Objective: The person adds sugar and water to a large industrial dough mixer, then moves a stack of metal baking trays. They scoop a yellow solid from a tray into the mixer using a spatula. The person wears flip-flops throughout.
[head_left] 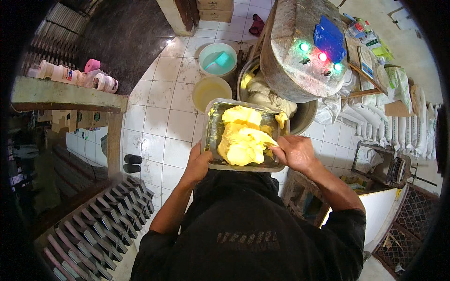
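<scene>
My left hand [199, 163] grips the left edge of a rectangular metal tray [215, 165]. A heap of soft yellow fat [242, 140], like margarine or butter, lies in it. At the tray's right side my right hand [295, 152] is closed around something that reaches into the yellow fat; most of it is hidden by the fingers and the fat. Just beyond the tray stands a large metal mixer bowl [308, 117] with pale dough [263, 93] inside. More yellow fat [248, 78] sits at the bowl's left inner side.
The mixer's housing [291, 45], with lit green and red lamps, overhangs the bowl. Left of the bowl stand a bucket of liquid with a turquoise scoop [222, 59] and a yellowish bucket [212, 92]. Stacked metal pans [95, 228] lie lower left; filled sacks [404, 131] stand at right.
</scene>
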`<state>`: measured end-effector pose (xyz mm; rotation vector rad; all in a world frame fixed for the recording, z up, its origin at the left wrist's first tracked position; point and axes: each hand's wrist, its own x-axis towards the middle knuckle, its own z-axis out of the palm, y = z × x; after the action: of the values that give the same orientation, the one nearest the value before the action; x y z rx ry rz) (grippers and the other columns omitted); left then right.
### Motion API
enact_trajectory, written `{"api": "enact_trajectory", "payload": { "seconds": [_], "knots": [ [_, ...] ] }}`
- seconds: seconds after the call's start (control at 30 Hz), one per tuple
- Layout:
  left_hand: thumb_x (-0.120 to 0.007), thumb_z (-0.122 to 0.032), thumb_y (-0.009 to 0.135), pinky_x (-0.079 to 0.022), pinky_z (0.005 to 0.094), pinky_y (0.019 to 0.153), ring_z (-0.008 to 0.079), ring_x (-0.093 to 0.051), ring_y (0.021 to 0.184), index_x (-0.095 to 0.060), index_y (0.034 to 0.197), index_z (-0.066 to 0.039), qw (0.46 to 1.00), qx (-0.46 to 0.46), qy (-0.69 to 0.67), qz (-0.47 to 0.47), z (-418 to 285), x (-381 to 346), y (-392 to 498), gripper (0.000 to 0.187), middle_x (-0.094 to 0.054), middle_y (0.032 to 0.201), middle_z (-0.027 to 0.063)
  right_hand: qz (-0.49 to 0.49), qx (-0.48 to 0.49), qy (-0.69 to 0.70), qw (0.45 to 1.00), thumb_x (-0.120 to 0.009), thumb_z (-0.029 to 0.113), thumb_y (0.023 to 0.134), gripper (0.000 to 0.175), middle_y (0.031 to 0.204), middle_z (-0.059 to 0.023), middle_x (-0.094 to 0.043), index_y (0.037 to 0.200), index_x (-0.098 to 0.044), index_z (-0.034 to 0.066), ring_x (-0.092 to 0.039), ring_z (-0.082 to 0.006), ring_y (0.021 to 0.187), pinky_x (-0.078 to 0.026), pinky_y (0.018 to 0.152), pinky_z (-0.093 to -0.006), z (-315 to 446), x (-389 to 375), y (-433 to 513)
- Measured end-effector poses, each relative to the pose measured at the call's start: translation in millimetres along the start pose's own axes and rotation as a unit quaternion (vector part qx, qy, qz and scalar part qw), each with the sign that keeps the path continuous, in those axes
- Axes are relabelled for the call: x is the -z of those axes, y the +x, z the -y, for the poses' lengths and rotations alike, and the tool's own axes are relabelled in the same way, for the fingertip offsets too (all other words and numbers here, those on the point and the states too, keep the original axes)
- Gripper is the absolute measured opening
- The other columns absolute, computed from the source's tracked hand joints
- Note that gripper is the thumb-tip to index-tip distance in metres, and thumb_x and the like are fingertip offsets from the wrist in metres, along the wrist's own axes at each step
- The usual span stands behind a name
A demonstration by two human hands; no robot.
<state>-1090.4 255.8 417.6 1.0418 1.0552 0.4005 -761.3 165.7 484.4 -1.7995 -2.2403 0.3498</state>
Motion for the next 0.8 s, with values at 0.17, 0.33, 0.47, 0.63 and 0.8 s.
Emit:
{"api": "enact_trajectory", "payload": {
  "seconds": [0.17,0.33,0.47,0.63,0.8],
  "knots": [
    [-0.048,-0.008,0.079,-0.049,0.0295,0.086,0.015,-0.059,0.095,-0.06,0.124,0.005,0.997,-0.028,-0.066,0.004,-12,-12,5,0.047,-0.065,0.105,0.0055,-0.057,0.005,-0.094,0.994,-0.075,0.037,0.09,0.033,0.07,-0.0057,-0.058,0.081,-0.057,0.0111,-0.064,-0.0256,0.062,-0.052,0.055,-0.0407,-6,46,-5],
    [-0.047,-0.008,0.079,-0.049,0.0293,0.089,0.0156,-0.06,0.099,-0.058,0.13,0.006,0.996,-0.033,-0.074,0.036,-22,-17,4,0.053,-0.065,0.109,0.0064,0.017,0.133,-0.129,0.983,-0.065,0.041,0.097,0.035,0.07,-0.0055,-0.061,0.082,-0.06,0.0106,-0.067,-0.0246,0.064,-0.054,0.056,-0.0407,15,69,48],
    [-0.048,-0.008,0.079,-0.049,0.029,0.088,0.0159,-0.06,0.097,-0.057,0.131,0.008,0.998,0.009,-0.038,0.043,-19,-23,-4,0.054,-0.065,0.109,0.0075,0.221,0.115,-0.159,0.955,-0.051,0.043,0.106,0.04,0.073,-0.0088,-0.069,0.094,-0.069,0.0095,-0.072,-0.0281,0.07,-0.056,0.061,-0.043,21,46,59],
    [-0.049,-0.008,0.079,-0.049,0.0301,0.083,0.0168,-0.059,0.093,-0.059,0.126,0.007,0.996,0.021,-0.087,0.01,9,-16,-7,0.051,-0.066,0.105,0.0081,0.245,0.101,-0.045,0.963,-0.051,0.044,0.106,0.04,0.074,-0.0136,-0.069,0.095,-0.069,0.0099,-0.069,-0.0346,0.068,-0.055,0.059,-0.0471,-1,24,68],
    [-0.049,-0.007,0.079,-0.049,0.0297,0.079,0.0175,-0.059,0.09,-0.062,0.119,0.007,0.993,0.025,-0.109,-0.027,1,-16,-9,0.045,-0.067,0.101,0.0079,0.219,0.052,-0.024,0.974,-0.054,0.04,0.105,0.036,0.072,-0.0151,-0.069,0.092,-0.069,0.0101,-0.069,-0.0364,0.069,-0.055,0.059,-0.0488,-6,28,57]
  ]
}}
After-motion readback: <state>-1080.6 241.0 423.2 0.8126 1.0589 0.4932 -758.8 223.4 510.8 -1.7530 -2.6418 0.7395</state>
